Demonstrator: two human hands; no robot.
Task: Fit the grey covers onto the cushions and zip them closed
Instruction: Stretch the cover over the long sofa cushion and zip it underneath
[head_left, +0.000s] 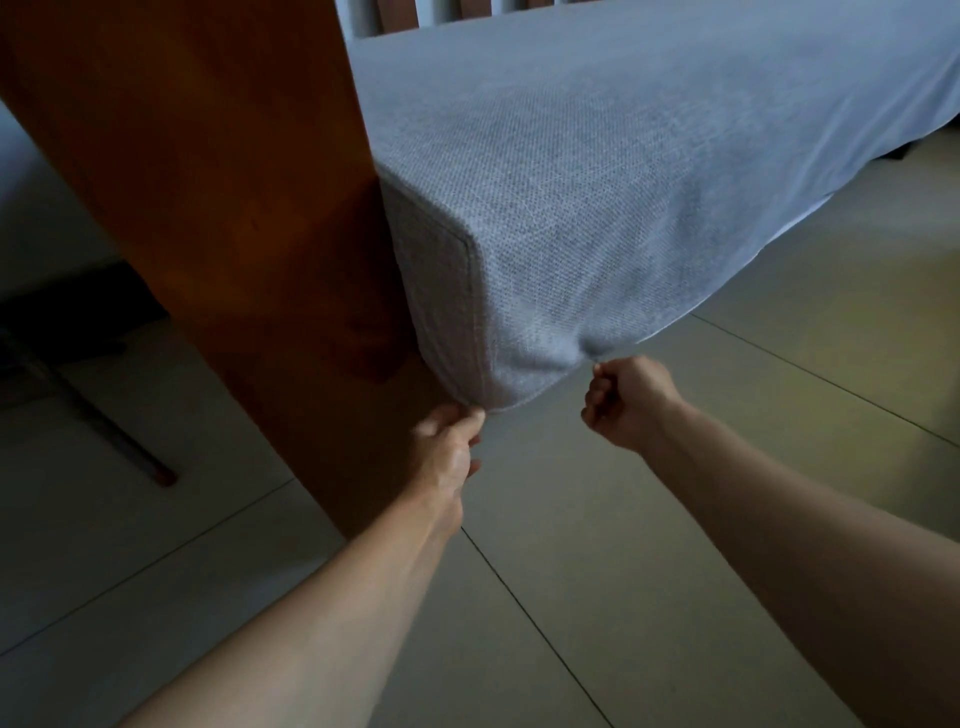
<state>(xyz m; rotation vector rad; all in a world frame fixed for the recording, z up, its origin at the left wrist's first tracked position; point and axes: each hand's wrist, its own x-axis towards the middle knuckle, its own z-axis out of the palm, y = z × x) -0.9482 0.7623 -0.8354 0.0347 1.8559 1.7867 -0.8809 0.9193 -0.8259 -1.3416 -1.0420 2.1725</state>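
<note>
One long cushion (649, 171) fills most of what I see, dressed in its grey cover (571, 249) and lying along a seat, with its near corner hanging above the tiled floor (571, 545). Against the cushion's left end stands a broad orange-brown wooden panel (208, 182), touching the cover's side face. Left of that panel, well away from the cushion, a dark metal leg (104, 431) slants down to the floor. Below the cushion's near corner I have both hands. My left hand (449, 447) pinches the cover's bottom edge right at the corner, fingers curled on the fabric. My right hand (631, 402), just right of the corner, is closed in a fist, pinching something small at the cover's lower edge; I cannot tell what.
</note>
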